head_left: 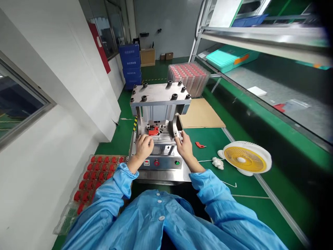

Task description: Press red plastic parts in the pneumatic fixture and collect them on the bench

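A red plastic part (pixel 153 131) sits in the fixture of a metal bench press (pixel 160 93), below its thick top plate. My left hand (pixel 144 147) is just in front of the fixture's left side, fingers curled in; whether it holds anything small is hidden. On the right, my right hand (pixel 185 146) has its thumb and fingers about the lower front end of the press's curved side plate (pixel 175 129). Below the hands, the front panel (pixel 166 163) carries a switch, a red button (pixel 156 163) and a green button (pixel 177 162).
Several red parts fill a clear tray (pixel 97 173) at left. On the green mat at right lie another red part (pixel 200 144), a white-and-yellow fan (pixel 244 158), its bundled cord (pixel 218 163) and a hex key (pixel 230 184). Behind are cardboard (pixel 201 113), stacked trays (pixel 188 76) and a shelf (pixel 260 36).
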Demonstrator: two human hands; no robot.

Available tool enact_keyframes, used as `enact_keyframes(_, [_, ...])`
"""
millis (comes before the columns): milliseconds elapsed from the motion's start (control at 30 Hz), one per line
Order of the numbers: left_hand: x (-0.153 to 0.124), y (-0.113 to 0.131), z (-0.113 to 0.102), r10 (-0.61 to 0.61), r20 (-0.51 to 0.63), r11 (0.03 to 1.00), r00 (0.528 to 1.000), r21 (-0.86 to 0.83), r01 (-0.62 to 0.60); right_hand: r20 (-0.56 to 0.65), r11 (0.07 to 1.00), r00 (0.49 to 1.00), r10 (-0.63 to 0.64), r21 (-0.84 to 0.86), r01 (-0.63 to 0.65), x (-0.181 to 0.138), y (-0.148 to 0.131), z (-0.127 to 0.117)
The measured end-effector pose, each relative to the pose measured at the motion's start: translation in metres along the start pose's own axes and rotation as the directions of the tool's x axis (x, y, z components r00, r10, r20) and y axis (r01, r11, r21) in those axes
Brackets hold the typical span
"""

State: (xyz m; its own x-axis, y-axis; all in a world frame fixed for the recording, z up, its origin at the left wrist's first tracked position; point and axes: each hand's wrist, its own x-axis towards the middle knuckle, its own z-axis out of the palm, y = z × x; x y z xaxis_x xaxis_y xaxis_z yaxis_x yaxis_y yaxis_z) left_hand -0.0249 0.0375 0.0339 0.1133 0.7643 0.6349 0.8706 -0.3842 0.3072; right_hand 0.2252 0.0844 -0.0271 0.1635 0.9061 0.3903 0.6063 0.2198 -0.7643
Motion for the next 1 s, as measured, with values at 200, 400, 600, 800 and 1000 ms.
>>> enact_keyframes(200, [0.039,0.017,0.026,-0.068,0.154,0.990,0.986,0.129,0.048,0.026,0.979,0.999,0.041,-0.199,-0.035,0.013,-0.019,0.027])
enact_keyframes(400, [0.043,0.025,0.032,-0.142,0.159,0.972,0.977,0.210,0.107,0.016,0.974,1.000,0.018,-0.227,-0.014,0.008,-0.018,0.028])
enact_keyframes(600, [0.036,0.029,0.039,-0.161,0.104,0.965,0.981,0.224,0.135,0.001,0.981,1.000,0.008,-0.195,-0.008,0.006,-0.018,0.031])
enact_keyframes(800, [0.031,0.030,0.044,-0.185,0.072,0.958,0.980,0.234,0.164,0.031,0.974,0.999,0.029,-0.226,-0.021,0.006,-0.020,0.029])
enact_keyframes(1000, [0.030,0.033,0.042,-0.194,0.058,0.951,0.979,0.257,0.174,0.028,0.976,0.999,0.021,-0.219,-0.014,0.004,-0.020,0.029])
